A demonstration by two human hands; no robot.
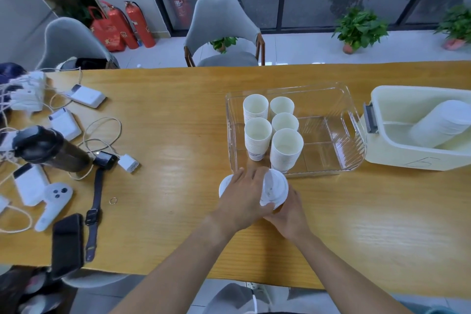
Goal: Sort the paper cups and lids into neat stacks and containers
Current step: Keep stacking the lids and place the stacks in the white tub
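Several stacks of white paper cups stand upright in the left part of a clear plastic bin. A stack of white lids lies on its side in a cream box at the right. Just in front of the clear bin, my right hand grips a lidded cup from below; its white lid faces up. My left hand lies over the lid's left side and over another white lid on the table.
The wooden table carries power banks, cables, a dark bottle, a white controller, a watch and a phone on its left side. Grey chairs stand behind the far edge, with fire extinguishers and potted plants beyond.
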